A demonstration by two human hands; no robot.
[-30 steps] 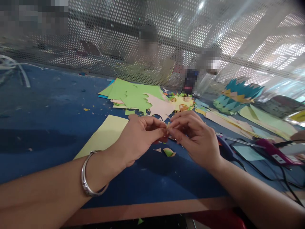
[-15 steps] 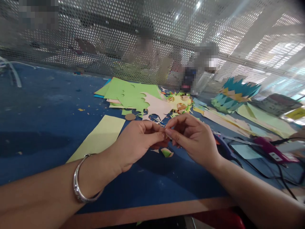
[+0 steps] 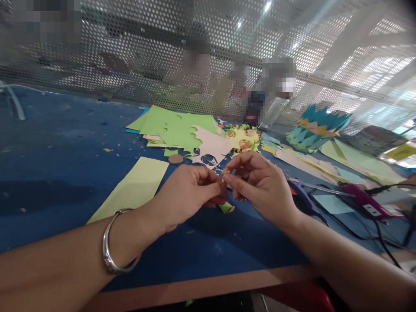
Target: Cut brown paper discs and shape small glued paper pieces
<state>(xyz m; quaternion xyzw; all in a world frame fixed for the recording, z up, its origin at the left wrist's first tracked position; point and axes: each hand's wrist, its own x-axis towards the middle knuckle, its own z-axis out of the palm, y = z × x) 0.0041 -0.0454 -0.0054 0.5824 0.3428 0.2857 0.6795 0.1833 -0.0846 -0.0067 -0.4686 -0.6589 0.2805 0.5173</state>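
Paper piece [image 3: 223, 175] sits between left hand [image 3: 190, 188] and right hand [image 3: 264, 188]. Green sheets [image 3: 183, 125] lie beyond the left hand, likely placed within reach. Both hands pinch the piece at the fingertips, apparently for fine control; a green scrap [image 3: 226, 208] lies beneath.

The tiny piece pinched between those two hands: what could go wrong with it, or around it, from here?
Slipping: the tiny piece is almost hidden between the fingertips of the left hand and the right hand, so it might slip or crease.

Getting lost: if dropped, it could blend in near the curled green scrap or the pale cut-out paper.

Knocking: the blue tool lies close beside the right hand, so an outward swing might bump it.
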